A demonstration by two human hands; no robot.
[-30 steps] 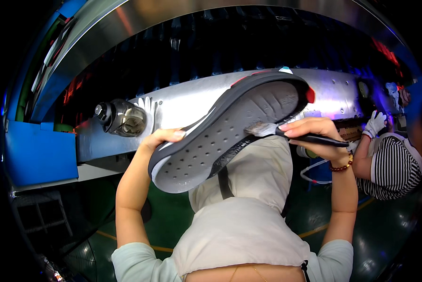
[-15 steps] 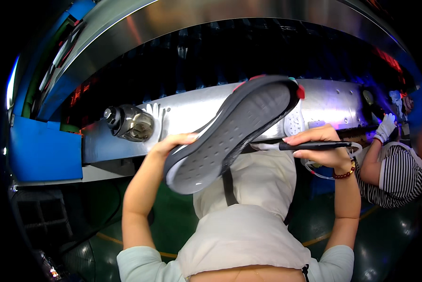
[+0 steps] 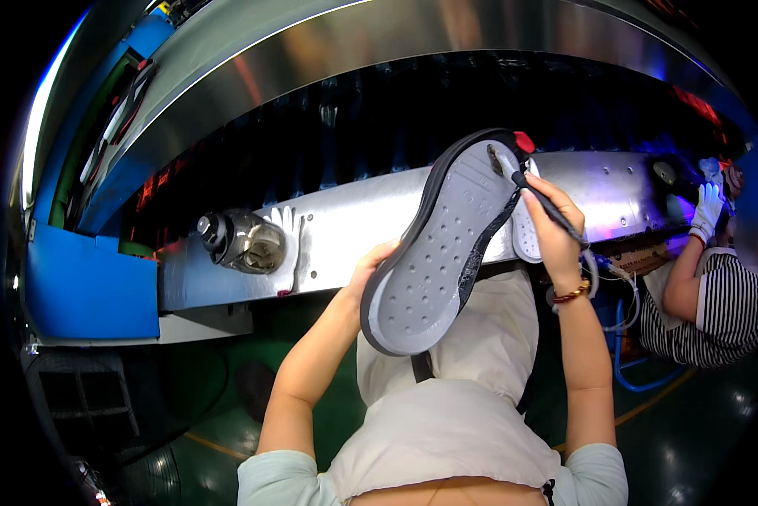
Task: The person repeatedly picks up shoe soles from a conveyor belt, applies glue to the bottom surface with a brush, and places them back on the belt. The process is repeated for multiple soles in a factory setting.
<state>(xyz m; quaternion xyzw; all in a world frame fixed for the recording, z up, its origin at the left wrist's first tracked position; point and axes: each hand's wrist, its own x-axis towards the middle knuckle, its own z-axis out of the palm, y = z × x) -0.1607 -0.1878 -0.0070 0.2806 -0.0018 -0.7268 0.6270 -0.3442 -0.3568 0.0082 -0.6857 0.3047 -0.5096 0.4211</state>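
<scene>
- We hold a sole (image 3: 442, 253) up in front of us, tread side facing us, its long axis tilted from lower left to upper right, above our apron (image 3: 455, 405) and in front of the metal bench (image 3: 353, 232).
- Our left hand (image 3: 370, 270) grips the sole at its lower end, fingers curled round the left edge.
- Our right hand (image 3: 556, 228) is closed round a thin dark brush (image 3: 535, 192), whose tip touches the sole near its upper end, just under a small red tab (image 3: 524, 141).
- A dark, wet-looking band runs along the sole's right rim; we judge that this edge is already coated, though the glare makes it hard to be sure.
- The grey dimpled middle looks dry and untouched, and the left rim is partly hidden by our fingers, so we cannot tell how far that side has got.
- With the brush at the top end, we judge the work to be partway through.
- A second pale sole (image 3: 526, 240) lies at the bench's near edge, behind our right hand.
- A steel cup (image 3: 244, 242) rests on the bench towards its left end.
- At the right end, a co-worker (image 3: 716, 295) in a striped top reaches to the bench with a white glove (image 3: 706, 209).
</scene>
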